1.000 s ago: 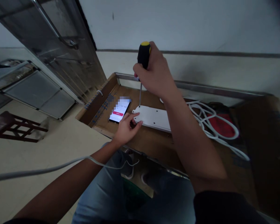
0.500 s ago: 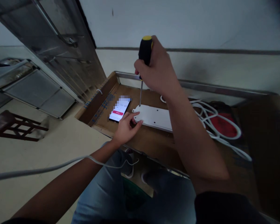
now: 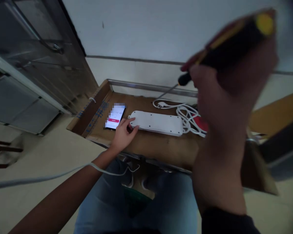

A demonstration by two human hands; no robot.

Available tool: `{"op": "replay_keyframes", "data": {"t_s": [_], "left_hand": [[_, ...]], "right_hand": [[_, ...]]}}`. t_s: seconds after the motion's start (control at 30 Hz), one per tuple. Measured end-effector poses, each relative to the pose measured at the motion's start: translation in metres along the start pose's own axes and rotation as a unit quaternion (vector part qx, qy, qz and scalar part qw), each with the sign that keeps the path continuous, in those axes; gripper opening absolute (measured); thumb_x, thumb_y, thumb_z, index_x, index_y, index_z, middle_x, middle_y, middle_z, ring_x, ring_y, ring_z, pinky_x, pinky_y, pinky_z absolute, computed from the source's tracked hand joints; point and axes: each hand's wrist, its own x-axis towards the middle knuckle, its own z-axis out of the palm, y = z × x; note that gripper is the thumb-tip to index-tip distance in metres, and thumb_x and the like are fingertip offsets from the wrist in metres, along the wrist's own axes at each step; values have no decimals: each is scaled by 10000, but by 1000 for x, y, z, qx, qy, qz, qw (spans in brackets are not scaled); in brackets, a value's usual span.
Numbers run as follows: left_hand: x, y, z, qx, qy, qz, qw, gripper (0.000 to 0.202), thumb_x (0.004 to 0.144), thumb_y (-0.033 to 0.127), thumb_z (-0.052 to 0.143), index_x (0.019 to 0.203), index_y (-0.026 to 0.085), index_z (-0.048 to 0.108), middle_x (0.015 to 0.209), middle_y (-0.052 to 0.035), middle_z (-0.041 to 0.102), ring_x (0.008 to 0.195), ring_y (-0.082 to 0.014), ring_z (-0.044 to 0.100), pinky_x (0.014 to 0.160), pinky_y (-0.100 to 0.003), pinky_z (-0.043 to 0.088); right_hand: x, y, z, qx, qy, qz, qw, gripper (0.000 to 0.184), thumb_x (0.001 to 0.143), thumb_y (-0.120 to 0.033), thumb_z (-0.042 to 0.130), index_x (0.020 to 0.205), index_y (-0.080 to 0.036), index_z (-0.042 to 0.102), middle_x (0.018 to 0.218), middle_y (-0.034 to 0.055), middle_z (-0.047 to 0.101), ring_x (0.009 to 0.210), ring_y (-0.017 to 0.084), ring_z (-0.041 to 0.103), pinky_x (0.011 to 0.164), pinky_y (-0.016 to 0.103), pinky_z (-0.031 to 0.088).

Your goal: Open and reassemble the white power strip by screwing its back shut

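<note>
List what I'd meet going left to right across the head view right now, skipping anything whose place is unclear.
Dark wooden stool, phone, long white casing, right hand gripping a screwdriver.

smooth white plastic power strip (image 3: 158, 123), black plastic-looking screwdriver handle (image 3: 230, 48), slender metal shaft (image 3: 168, 91), matt brown cardboard lining (image 3: 161, 146), glossy phone screen (image 3: 116, 113), dull metal rail (image 3: 136, 85), blue denim jeans (image 3: 97, 198), dark cloth sleeve (image 3: 226, 223)

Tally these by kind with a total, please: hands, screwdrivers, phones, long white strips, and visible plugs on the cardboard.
Left hand and right hand: 2
Screwdriver: 1
Phone: 1
White strip: 1
Visible plug: 1
Total: 6
</note>
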Motion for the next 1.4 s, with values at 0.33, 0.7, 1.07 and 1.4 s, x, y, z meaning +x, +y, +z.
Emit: {"op": "replay_keyframes", "data": {"t_s": [0.33, 0.7, 1.07, 1.4], "left_hand": [[8, -5, 0, -15, 1, 11, 1000, 380, 899, 362, 746, 1231, 183, 710, 802, 6, 581, 739, -156, 578, 769, -317, 503], [17, -1, -13, 56, -33, 66, 996, 492, 896, 431, 723, 1329, 208, 656, 1172, -107, 607, 1050, -245, 638, 1016, -441, 552], [128, -1, -32, 286, -450, 141, 834, 1231, 732, 573, 778, 1695, 73, 195, 1741, -267, 295, 1605, -409, 346, 1297, -474, 307], [122, -10, -26, 228, -366, 203, 879, 1002, 692, 405, 815, 1561, 123, 404, 1527, -213, 492, 1405, -375, 541, 1223, -480, 436]], "right_hand": [[-250, 19, -77, -272, 177, 15, 946, 492, 790, -233, 760, 1177, -477, 581, 1024, 47, 689, 913, 300, 756, 775, 567, 635], [-262, 105, -77, -396, -7, -6, 918, 172, 1013, -272, 595, 1146, -207, 683, 1203, 112, 664, 1099, 203, 708, 958, 366, 632], [-211, 102, -86, -523, -177, 58, 832, 339, 1025, -325, 490, 1227, -161, 707, 1233, 193, 660, 1098, 347, 585, 895, 504, 529], [-75, 134, -51, -467, -357, -3, 809, 1026, 799, -440, 810, 1647, -139, 317, 1644, 220, 447, 1524, 419, 411, 1224, 595, 395]]}}
